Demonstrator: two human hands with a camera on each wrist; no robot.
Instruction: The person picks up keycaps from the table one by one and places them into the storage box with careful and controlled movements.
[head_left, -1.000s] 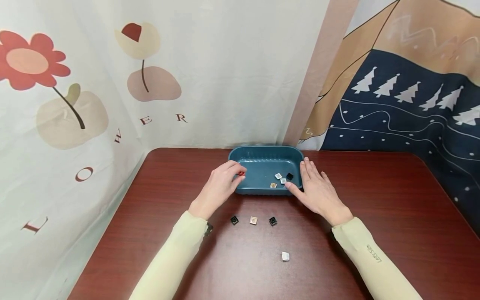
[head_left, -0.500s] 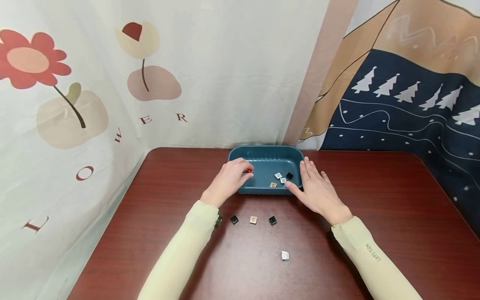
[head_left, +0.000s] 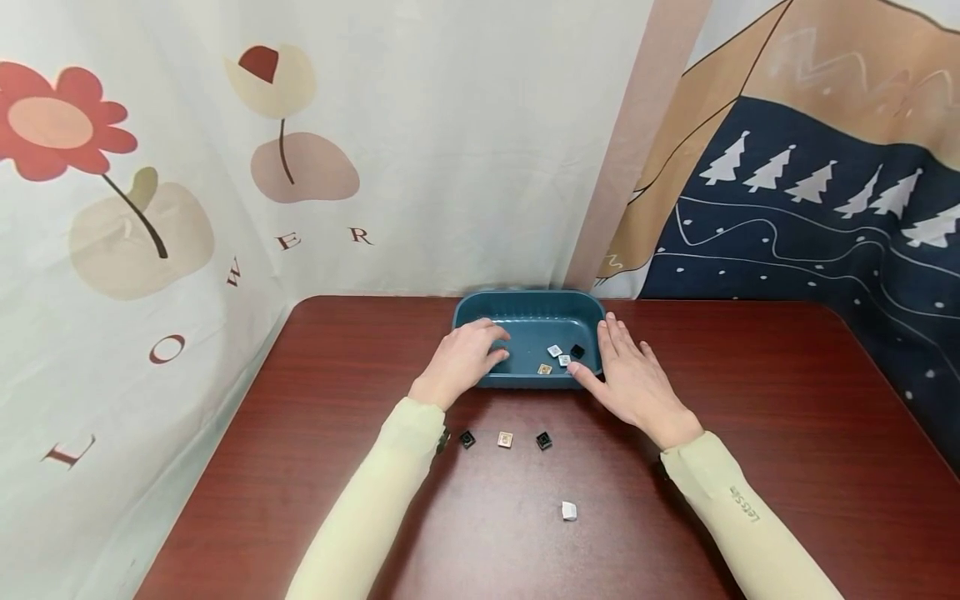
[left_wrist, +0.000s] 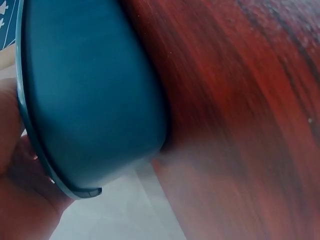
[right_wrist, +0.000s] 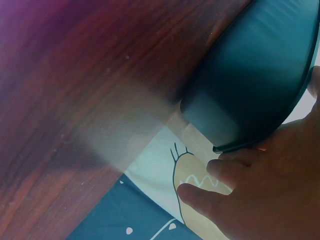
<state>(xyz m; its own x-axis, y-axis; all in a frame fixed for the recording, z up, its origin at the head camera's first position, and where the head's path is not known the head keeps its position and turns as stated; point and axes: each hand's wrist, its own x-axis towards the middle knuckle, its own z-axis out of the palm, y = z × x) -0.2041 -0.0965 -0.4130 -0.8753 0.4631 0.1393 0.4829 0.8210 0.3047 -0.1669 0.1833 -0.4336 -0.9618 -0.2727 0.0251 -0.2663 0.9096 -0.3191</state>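
Note:
A blue-green rectangular tray [head_left: 532,382] stands at the table's back edge. My left hand [head_left: 465,354] reaches over its left rim, thumb and fingers apart, with nothing seen between them. The red keycap held there earlier is out of sight. My right hand [head_left: 637,383] rests on the tray's right rim, fingers straight and thumb over the front corner. Inside the tray lie a white keycap [head_left: 554,351], a second white keycap [head_left: 565,360], a black keycap [head_left: 577,352] and an orange keycap [head_left: 544,368]. The left wrist view shows the tray's outer wall [left_wrist: 95,95] beside the hand.
On the brown table [head_left: 337,358] in front of the tray sit a black keycap [head_left: 467,439], a beige keycap [head_left: 506,439] and another black keycap [head_left: 543,441] in a row. A white keycap [head_left: 569,511] lies nearer. Printed curtains [head_left: 450,167] hang behind the table.
My left hand has moved right, further over the tray, and its fingers have parted. The red keycap they pinched is no longer visible. My right hand keeps its place on the rim.

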